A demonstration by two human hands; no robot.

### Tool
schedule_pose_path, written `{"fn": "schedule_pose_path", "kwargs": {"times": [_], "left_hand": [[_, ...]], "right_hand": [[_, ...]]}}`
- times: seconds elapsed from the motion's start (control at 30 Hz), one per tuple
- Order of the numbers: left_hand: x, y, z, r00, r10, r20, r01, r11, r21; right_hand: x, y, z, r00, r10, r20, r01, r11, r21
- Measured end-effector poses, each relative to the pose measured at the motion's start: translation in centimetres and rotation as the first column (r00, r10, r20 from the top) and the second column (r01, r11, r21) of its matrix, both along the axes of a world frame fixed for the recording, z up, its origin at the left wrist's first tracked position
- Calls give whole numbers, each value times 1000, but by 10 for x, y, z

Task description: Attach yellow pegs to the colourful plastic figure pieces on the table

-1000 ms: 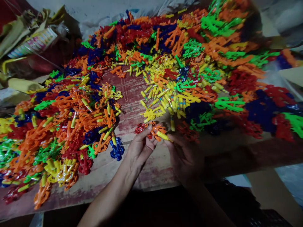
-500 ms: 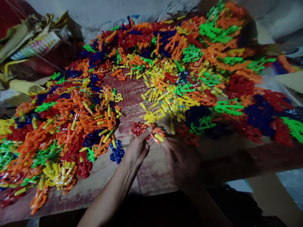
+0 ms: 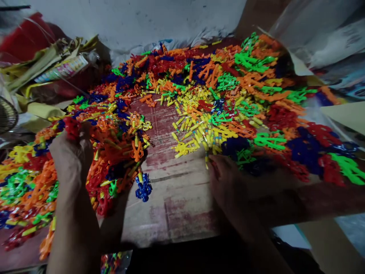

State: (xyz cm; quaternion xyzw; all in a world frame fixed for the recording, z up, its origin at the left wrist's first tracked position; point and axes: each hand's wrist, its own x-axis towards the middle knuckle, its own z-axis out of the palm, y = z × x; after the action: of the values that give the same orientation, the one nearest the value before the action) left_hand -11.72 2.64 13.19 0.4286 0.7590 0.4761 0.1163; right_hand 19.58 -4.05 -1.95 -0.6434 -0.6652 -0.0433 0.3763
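My left hand [image 3: 71, 152] is over the left-hand pile, its fingers closed around a red plastic piece [image 3: 72, 127] that shows above them. Part of that piece is hidden by the hand. My right hand [image 3: 226, 182] rests low over the table at centre right, fingers curled in a pinch at a small yellow tube [image 3: 207, 160] with a bluish band. Just beyond it lie many similar yellow tubes [image 3: 185, 123] in a loose heap. A blue plastic figure [image 3: 143, 188] with a yellow tube attached lies alone between my hands.
Orange, red, green and blue plastic figures [image 3: 253, 61] are piled along the back and right. Another mixed pile [image 3: 42, 179] covers the left of the worn reddish table [image 3: 176, 205]. Yellow wrapping scraps [image 3: 48, 72] and a red container [image 3: 28, 38] stand back left; a fan [image 3: 7, 116] is at the left edge.
My left hand has moved from the centre to the left pile with the red piece. The right hand has shifted slightly right, to the yellow tube. The view has tilted up a little.
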Motion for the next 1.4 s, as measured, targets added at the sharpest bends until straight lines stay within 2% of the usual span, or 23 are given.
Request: {"fn": "schedule_pose_path", "kwargs": {"times": [0.07, 0.13, 0.17, 0.2, 0.23, 0.27, 0.3, 0.33, 0.37, 0.43, 0.47, 0.53, 0.57, 0.63, 0.7, 0.8, 0.87, 0.97, 1.07, 1.2, 1.3, 1.4], "left_hand": [[-12, 5, 5, 969, 104, -226, -99, 995, 35], [-12, 4, 0, 910, 145, -389, -114, 988, 101], [-6, 2, -5, 921, 121, -371, -76, 988, 133], [3, -1, -12, 961, 58, -271, -12, 986, 168], [15, -5, -20, 993, -31, -118, 54, 978, 201], [29, -9, -29, 983, -163, 85, 142, 967, 214], [46, -13, -39, 915, -287, 285, 230, 949, 217], [62, -16, -50, 784, -400, 475, 372, 915, 158], [78, -18, -61, 646, -449, 618, 481, 867, 127], [105, -21, -83, 386, -423, 820, 623, 775, 106], [115, -22, -92, 287, -389, 875, 656, 745, 116], [128, -23, -107, 152, -332, 931, 685, 714, 143], [132, -24, -113, 114, -319, 941, 692, 705, 155], [136, -25, -119, 75, -322, 944, 710, 681, 176], [137, -27, -123, 67, -337, 939, 734, 654, 182], [140, -30, -125, 96, -374, 922, 732, 655, 190], [142, -30, -126, 94, -387, 917, 715, 667, 209], [141, -27, -126, 25, -329, 944, 686, 693, 223], [139, -24, -121, -36, -227, 973, 606, 770, 202], [138, -24, -114, -92, -154, 984, 482, 857, 180], [140, -26, -107, -144, -71, 987, 418, 900, 126], [146, -28, -102, -160, -4, 987, 363, 930, 62]], "right_hand": [[0, 9, -2, 988, -46, 147, 54, 997, -50], [-2, 16, -3, 957, -72, 283, 105, 989, -103], [-3, 18, -4, 942, -69, 328, 116, 985, -125], [-3, 21, -5, 933, -62, 354, 121, 982, -145], [-3, 23, -7, 931, -55, 360, 119, 980, -157], [-3, 24, -9, 938, -48, 342, 108, 982, -158], [-3, 25, -10, 954, -34, 299, 80, 986, -144], [-3, 25, -11, 973, -14, 229, 42, 993, -115], [-4, 23, -10, 990, 15, 139, -4, 997, -79], [-7, 18, -5, 993, 100, -63, -101, 995, -23], [-10, 14, -1, 977, 133, -164, -138, 990, -18], [-16, 8, 6, 914, 160, -373, -193, 980, -51], [-18, 5, 9, 860, 151, -488, -204, 977, -57], [-20, 3, 13, 717, 110, -688, -210, 976, -63], [-17, 2, 15, 592, 78, -802, -230, 970, -76], [-12, 2, 16, 522, 90, -848, -304, 949, -86], [-11, 3, 17, 503, 106, -858, -321, 944, -72], [-14, 5, 19, 499, 118, -859, -333, 941, -64], [-20, 1, 23, 493, 129, -861, -353, 933, -62], [-31, -12, 27, 428, 106, -898, -362, 930, -63], [-41, -19, 23, 481, 79, -873, -343, 934, -104], [-49, -18, 16, 524, 16, -852, -273, 950, -150]]}}
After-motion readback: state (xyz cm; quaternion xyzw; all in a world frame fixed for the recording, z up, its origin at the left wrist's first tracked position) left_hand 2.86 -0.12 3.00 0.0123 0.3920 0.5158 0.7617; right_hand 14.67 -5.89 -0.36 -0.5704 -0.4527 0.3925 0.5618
